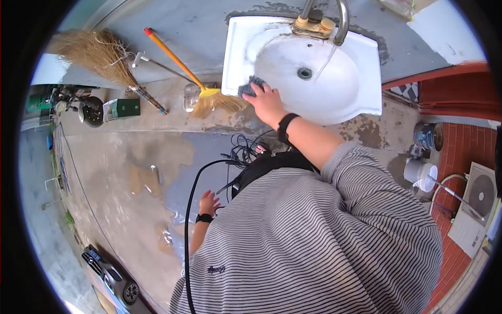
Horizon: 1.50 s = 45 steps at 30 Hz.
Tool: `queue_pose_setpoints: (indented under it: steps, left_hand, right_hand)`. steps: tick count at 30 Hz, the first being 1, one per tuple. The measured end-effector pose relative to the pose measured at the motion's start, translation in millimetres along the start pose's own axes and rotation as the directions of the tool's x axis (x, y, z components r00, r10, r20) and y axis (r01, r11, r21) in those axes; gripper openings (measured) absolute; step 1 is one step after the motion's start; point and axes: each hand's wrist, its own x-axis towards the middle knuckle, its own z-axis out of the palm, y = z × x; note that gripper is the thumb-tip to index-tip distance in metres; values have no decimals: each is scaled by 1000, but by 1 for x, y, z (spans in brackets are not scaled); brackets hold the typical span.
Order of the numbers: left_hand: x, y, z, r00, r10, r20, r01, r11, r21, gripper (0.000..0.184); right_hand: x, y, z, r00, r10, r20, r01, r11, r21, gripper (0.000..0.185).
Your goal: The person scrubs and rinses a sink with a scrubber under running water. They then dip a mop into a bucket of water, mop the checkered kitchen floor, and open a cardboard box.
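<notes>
My right hand [267, 106] is closed around a dark grey scouring pad [246, 90]. It presses the pad against the front left corner of a white washbasin [234, 55]. At the back of the basin stands a curved metal faucet [343, 23] on a yellowed base. A thin stream of water [326, 62] runs from it into the bowl, near the drain [304, 73]. My left hand [208, 202] hangs low at my left side, away from the basin. Its fingers are apart and it holds nothing.
A yellow broom [209, 97] and a twig broom [107, 55] lean left of the basin. Black cables [243, 149] lie coiled below it. Buckets [418, 172] stand at right near an outdoor AC unit [478, 196]. A car [112, 277] is parked at lower left.
</notes>
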Motion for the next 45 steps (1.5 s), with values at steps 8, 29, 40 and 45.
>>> queue_pose_setpoints:
  steps: [8, 29, 40, 45]
  left_hand:
    - [11, -32, -17, 993, -114, -42, 117, 990, 80, 46]
    - [-6, -9, -7, 992, -95, -85, 102, 992, 80, 42]
    - [34, -60, -41, 991, 127, 39, -131, 980, 149, 41]
    - [12, -40, -21, 999, -41, -22, 42, 998, 47, 40]
  right_hand:
    - [-119, 77, -63, 997, -21, 73, 17, 998, 60, 33]
    - [-4, 139, -40, 763, 364, 534, -571, -6, 821, 51]
    - [-50, 154, -6, 859, 364, 361, -349, 931, -108, 24]
    - [-36, 205, -41, 649, 520, 556, -611, -80, 788, 40]
